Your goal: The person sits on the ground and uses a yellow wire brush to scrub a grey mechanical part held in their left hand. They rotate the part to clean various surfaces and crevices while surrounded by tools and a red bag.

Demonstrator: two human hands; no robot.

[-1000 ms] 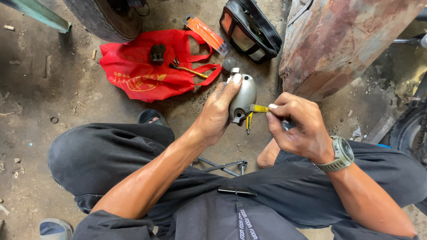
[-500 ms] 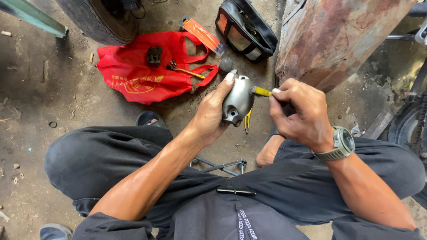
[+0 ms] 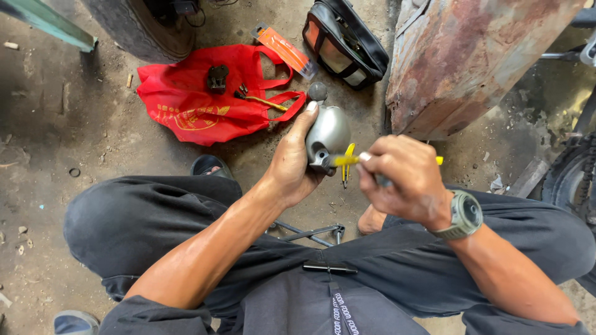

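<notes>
My left hand point(image 3: 292, 162) grips a rounded grey metal housing point(image 3: 329, 133) and holds it up over the ground, thumb resting on its top. My right hand point(image 3: 400, 180) is closed on a yellow-handled tool point(image 3: 345, 160) whose tip touches the lower edge of the housing; the handle's other end pokes out past my fist. Another yellow-handled tool point(image 3: 346, 169) lies on the ground just below the housing.
A red cloth bag point(image 3: 198, 99) with small parts on it lies on the dirt floor ahead. An orange packaged tool point(image 3: 284, 49), a black pouch point(image 3: 344, 40), a rusty metal block point(image 3: 472, 56), tyres point(image 3: 568, 180) and a cross wrench point(image 3: 310, 232) surround my knees.
My right hand dropped and moved left, bringing the tool from the housing's upper right side to its lower edge. My left hand tilted the housing slightly.
</notes>
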